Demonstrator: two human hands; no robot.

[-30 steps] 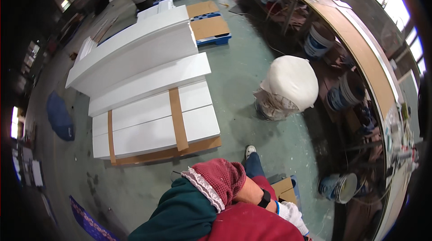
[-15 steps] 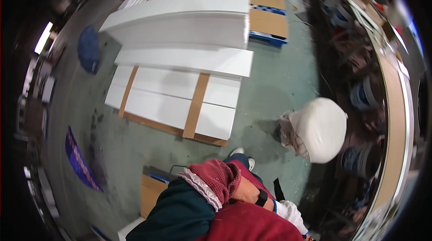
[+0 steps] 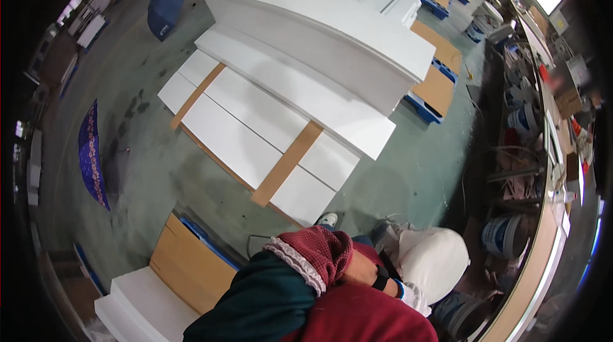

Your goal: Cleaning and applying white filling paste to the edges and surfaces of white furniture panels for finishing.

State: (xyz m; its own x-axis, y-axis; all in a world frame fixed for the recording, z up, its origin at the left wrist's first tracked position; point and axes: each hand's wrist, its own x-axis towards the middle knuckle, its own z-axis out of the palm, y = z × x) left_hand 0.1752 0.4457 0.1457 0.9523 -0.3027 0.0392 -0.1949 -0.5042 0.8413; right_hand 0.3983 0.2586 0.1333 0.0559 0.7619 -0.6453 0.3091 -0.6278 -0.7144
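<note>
My left arm, in a dark green sleeve with a red checked, lace-edged cuff, bends across my red apron (image 3: 370, 316). At its end, beyond a black wrist strap (image 3: 381, 278), my left hand (image 3: 416, 299) wears a white glove; its fingers are hidden, so I cannot tell what it holds. Nearest to this hand is a rounded, white-covered bulky thing (image 3: 435, 262) with crumpled plastic on its side. My right hand is out of sight. Ahead lie long white panels (image 3: 236, 144) with brown cardboard strips (image 3: 290, 160) across them, and larger white boards (image 3: 306, 32) stacked behind.
On the right runs a long workbench (image 3: 520, 278) with buckets (image 3: 504, 237) beneath it. Cardboard-topped blue pallets (image 3: 434, 90) stand behind the boards. More white pieces (image 3: 143, 307) and a cardboard sheet (image 3: 191, 262) are at lower left. Two umbrellas, blue (image 3: 167, 5) and purple (image 3: 94, 157), rest on the floor.
My view has turned, so the panels appear tilted and the lower-left pieces show more. The white-covered thing now appears lower and nearer my gloved hand. My left arm keeps nearly the same pose.
</note>
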